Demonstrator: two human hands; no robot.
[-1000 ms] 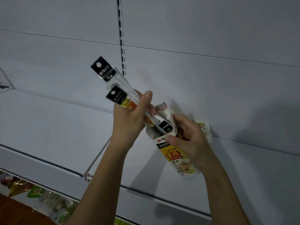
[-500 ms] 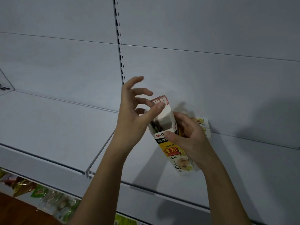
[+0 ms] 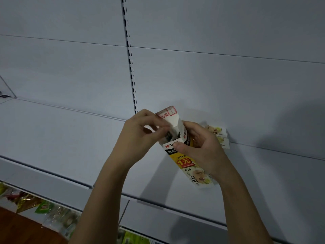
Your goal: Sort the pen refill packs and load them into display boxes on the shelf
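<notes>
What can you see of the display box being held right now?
The display box is a tall, narrow carton, apparently printed card: white with a black band, yellow panel and red price mark. It is held tilted over the shelf, top leaning left. Its lid flap stands open, with dark pack tops showing inside. The right hand grips its upper body; the left hand fingers touch the opening by the flap.

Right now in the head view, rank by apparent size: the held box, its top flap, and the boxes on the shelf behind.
1. Held box, clearly largest.
2. Shelf boxes, mostly hidden by the right hand, and farther away.
3. Top flap; close to the shelf boxes' visible part, so this order is unsure.
</notes>
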